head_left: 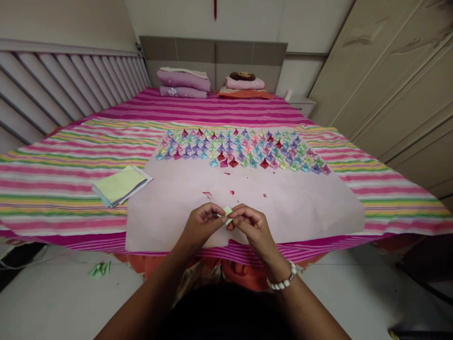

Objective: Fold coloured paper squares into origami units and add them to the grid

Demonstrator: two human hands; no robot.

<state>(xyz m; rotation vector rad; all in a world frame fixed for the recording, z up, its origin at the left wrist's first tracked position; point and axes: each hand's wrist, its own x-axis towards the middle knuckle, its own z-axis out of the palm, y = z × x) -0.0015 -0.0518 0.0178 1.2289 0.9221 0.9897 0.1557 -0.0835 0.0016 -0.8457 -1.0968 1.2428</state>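
A small pale green piece of folded paper (228, 210) is pinched between both hands, just above the near part of a large pale sheet (170, 203). My left hand (205, 219) grips its left side with thumb and fingers. From the right, my right hand (249, 222) closes on the other edge; a white bead bracelet circles that wrist. Fingertips cover part of the paper. Beyond the hands, several rows of small folded paper pieces (233, 163) in many colours stand along the sheet's far half. A stack of paper (122, 185), light green on top, lies left of the sheet.
Everything rests on a bed with a striped cover (71, 182). Small red marks or scraps (232, 192) dot the sheet. Folded bedding (184, 81) sits by the headboard (194, 52). Crumpled green paper (100, 269) lies on the floor at left.
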